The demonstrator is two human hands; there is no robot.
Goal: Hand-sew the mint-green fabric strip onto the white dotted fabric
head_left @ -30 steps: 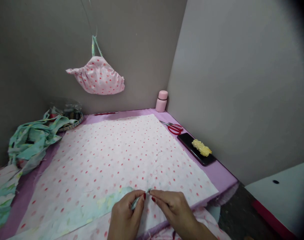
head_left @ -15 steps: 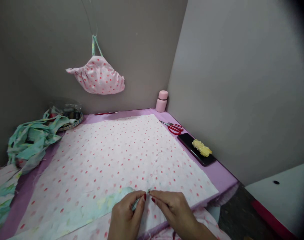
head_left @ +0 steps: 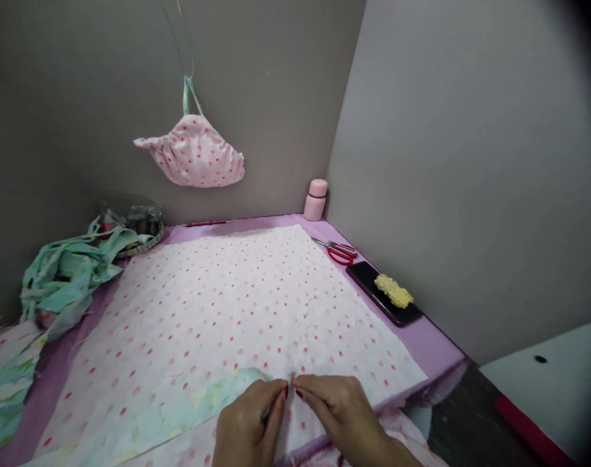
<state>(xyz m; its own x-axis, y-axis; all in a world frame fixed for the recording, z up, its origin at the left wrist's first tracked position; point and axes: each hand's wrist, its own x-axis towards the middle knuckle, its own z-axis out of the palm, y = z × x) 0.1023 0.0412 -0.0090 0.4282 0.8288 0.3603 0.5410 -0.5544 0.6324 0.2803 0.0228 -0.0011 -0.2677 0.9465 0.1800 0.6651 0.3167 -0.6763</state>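
Observation:
A white cloth with pink and red dots [head_left: 227, 285] lies spread over the purple-covered table. Along its near edge runs a pale green fabric strip [head_left: 198, 399]. At the near edge, my left hand [head_left: 251, 418] pinches the end of the green strip between thumb and index finger. Close beside it, my right hand [head_left: 341, 412] is also closed in a pinch, its fingertips almost meeting those of the left. What lies between the right fingertips is too small to make out. A loose thread rests on the cloth just beyond the hands.
Red-handled scissors [head_left: 341, 251], a black phone [head_left: 368, 285] with a yellow scrunchie-like item [head_left: 394, 290], and a pink bottle [head_left: 315, 201] line the right side. Green fabric strips [head_left: 66, 272] and a basket [head_left: 144, 243] sit left. A dotted fabric piece [head_left: 198, 152] hangs on the wall.
The view has shifted slightly, so everything sits a little lower and to the right. Both hands stay pinched close together at the cloth's near edge.

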